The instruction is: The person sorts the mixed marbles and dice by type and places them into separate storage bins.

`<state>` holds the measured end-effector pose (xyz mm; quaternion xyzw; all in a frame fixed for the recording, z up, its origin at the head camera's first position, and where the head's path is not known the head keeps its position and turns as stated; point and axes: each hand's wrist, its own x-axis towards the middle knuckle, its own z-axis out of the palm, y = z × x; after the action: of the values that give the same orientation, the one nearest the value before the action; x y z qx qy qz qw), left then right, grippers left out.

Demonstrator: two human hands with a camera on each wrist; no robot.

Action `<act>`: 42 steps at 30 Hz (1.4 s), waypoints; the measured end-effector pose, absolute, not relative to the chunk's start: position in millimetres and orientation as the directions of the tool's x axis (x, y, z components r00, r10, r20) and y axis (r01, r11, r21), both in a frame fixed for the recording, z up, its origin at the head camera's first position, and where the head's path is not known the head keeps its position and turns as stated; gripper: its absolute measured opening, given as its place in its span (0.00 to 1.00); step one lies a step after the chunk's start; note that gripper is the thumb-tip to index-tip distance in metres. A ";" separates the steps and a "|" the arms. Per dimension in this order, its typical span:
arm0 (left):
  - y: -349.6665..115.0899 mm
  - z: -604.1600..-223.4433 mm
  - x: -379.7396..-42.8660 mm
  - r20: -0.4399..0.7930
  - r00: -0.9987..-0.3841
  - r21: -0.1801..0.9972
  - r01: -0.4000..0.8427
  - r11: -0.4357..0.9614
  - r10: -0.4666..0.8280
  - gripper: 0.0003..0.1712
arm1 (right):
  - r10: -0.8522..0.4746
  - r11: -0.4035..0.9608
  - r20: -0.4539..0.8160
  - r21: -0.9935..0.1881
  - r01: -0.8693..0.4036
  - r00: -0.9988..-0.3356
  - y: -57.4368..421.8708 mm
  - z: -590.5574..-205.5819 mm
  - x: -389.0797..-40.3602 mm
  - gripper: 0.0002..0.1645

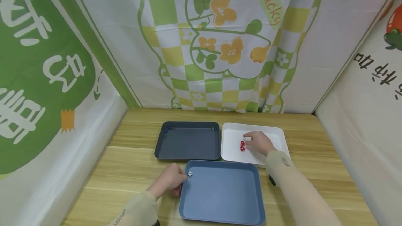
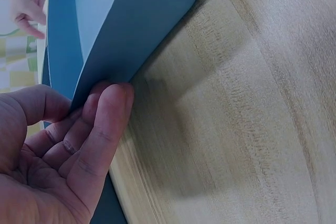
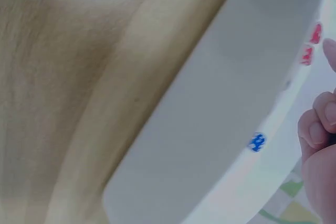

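Observation:
My left hand (image 1: 171, 179) pinches the left rim of the blue tray (image 1: 221, 193). In the left wrist view the thumb of that hand (image 2: 68, 150) lies inside the rim and the fingers outside. A small white die (image 1: 190, 174) sits in the tray's upper left corner. My right hand (image 1: 259, 143) reaches over the white tray (image 1: 230, 154), index finger and thumb apart beside two red dice (image 1: 242, 145). Nothing clear shows between those fingertips. From the right wrist, a blue die (image 3: 257, 141) also appears in the white tray, below the red dice (image 3: 306, 55).
A dark grey tray (image 1: 191, 145) stands behind the blue one, with several small marbles (image 1: 170, 128) in its upper corners. All three trays sit close together on a wooden table (image 1: 125, 163). Printed cloth (image 1: 220, 90) hangs behind and at both sides.

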<state>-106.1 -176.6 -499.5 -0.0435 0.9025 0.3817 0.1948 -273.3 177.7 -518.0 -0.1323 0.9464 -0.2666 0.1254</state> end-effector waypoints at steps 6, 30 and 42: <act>-177.2 -498.5 -107.1 -0.403 -0.912 0.670 -0.243 0.702 0.069 0.20 | -0.359 0.752 -0.126 -0.626 -0.207 -0.925 166.2 -502.2 -269.4 0.22; -177.6 -499.4 -107.2 -0.409 -0.911 0.674 -0.257 0.693 0.060 0.18 | -0.692 0.506 -0.027 -0.731 -0.458 -0.722 85.4 -482.5 -215.2 0.22; -179.3 -500.6 -108.2 -0.409 -0.910 0.678 -0.250 0.691 0.073 0.18 | -0.793 0.438 -0.016 -0.711 -0.551 -0.610 56.2 -503.0 -192.5 0.20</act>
<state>-108.2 -179.3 -500.6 -0.0493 0.8960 0.3900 0.2068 -192.5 56.2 -503.0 -0.4050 0.8293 -0.3422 0.1767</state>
